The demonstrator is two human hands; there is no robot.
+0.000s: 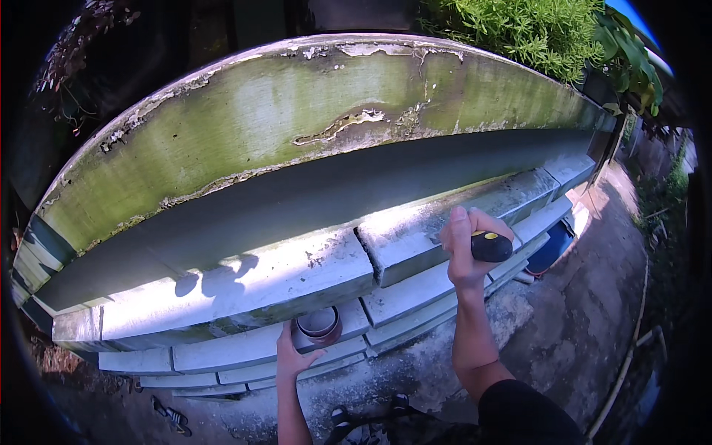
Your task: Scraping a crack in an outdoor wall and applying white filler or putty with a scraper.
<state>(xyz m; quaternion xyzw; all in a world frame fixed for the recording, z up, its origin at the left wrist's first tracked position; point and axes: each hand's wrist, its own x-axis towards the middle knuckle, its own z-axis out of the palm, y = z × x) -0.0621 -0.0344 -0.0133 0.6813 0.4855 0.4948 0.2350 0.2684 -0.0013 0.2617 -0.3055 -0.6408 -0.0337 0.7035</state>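
A small round pot [327, 337], reddish-brown outside with a greyish inside, is at the lower middle, against the pale ledges. My left hand [291, 351] curves around its left and near side, gripping it, with the thumb stretched to the right below it. Some of those fingers are hidden. Farther right and higher, my right hand [466, 241] is closed around a tool with a thick black handle [491, 247] marked by a yellow spot. The handle's butt points to the right; the working end is mostly hidden behind the hand, over the upper slab.
A mossy wall with peeling plaster [259, 111] curves across the back above a stepped bench of pale slabs [237, 278]. A gap splits the upper slabs. A blue container [552, 248] stands at the right, sandals [172, 417] lie lower left, and green plants [526, 33] hang at the top right.
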